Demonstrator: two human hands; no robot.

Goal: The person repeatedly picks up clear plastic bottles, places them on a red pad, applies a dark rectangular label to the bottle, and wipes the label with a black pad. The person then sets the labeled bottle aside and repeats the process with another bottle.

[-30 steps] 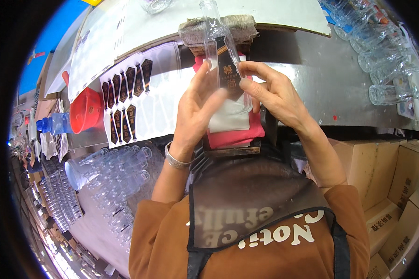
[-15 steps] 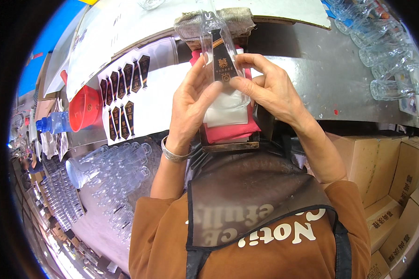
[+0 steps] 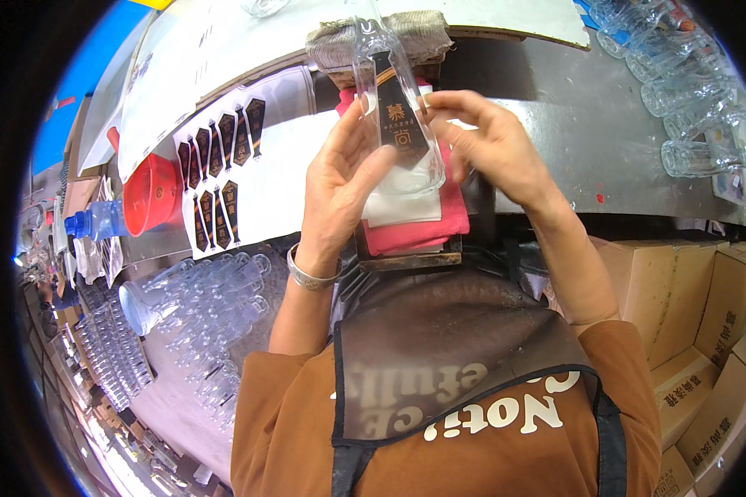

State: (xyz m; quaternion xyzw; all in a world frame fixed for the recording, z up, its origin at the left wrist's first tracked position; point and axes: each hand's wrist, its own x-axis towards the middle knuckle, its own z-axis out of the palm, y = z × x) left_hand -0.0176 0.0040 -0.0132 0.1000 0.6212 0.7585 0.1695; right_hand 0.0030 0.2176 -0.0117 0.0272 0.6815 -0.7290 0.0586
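Note:
A clear glass bottle (image 3: 419, 176) lies on a small wooden stand, its neck over a rolled grey cloth (image 3: 327, 45). A black pointed label (image 3: 401, 116) with gold print sits on its front. My left hand (image 3: 340, 170) holds the bottle's left side, the thumb over the front near the label's lower end. On the other side my right hand (image 3: 497, 149) is raised with fingers apart, the index fingertip close by the glass; whether it touches I cannot tell. Under the bottle are a white pad (image 3: 402, 211) and a pink cloth (image 3: 423, 238).
To the left lies a white sheet (image 3: 286, 157) with several black labels, beside a red container (image 3: 149, 195). Clusters of glass bottles (image 3: 215, 306) stand at lower left; more bottles (image 3: 688, 157) lie at far right. Cardboard boxes (image 3: 655, 290) are at lower right.
My right hand has loosened from the bottle, its thumb pulled back to the right off the label's lower end. The left hand has stayed in place on the bottle.

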